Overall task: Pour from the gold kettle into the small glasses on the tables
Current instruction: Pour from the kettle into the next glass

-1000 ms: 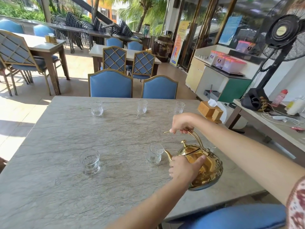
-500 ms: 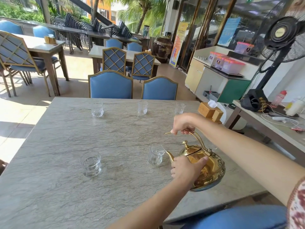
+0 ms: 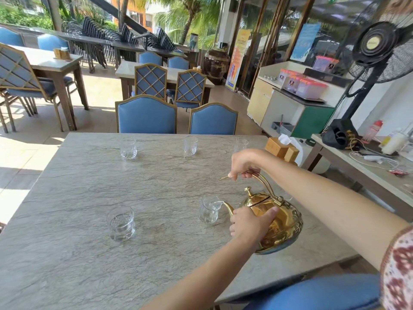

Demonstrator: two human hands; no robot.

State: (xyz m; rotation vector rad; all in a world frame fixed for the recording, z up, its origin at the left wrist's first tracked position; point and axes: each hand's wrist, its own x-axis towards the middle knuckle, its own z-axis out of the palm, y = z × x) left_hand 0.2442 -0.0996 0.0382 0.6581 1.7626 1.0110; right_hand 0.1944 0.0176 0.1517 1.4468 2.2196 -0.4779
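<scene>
Stone-grey table (image 3: 78, 220) filled most of the view, with five small glasses standing on it: three in a far row and two in a near row. Near its right edge the gold kettle (image 3: 281, 222) hung tilted above the top, spout down to the left, its tip just over the rim of the near right glass (image 3: 209, 210). A thin clear stream seemed to reach that rim, so the step in hand was, by my reading, the pour into this glass, which looked only partly filled. The near left glass (image 3: 120, 222) held what looked like water and stood well apart; the far left glass (image 3: 128, 148), far middle glass (image 3: 190, 146) and far right glass (image 3: 241, 144) looked empty, though clear liquid would be hard to tell at that range. The next move would call for levelling the kettle once the glass filled, lifting the spout clear without touching the rim, then carrying it toward the far row. The right hand (image 3: 244, 163) was closed over the top of the arched handle (image 3: 266, 185), fingers curled tight round it and taking the weight. The left hand (image 3: 249, 222) lay against the kettle's near side, fingers spread partly open, thumb on the shoulder, steadying the tilt rather than gripping.
</scene>
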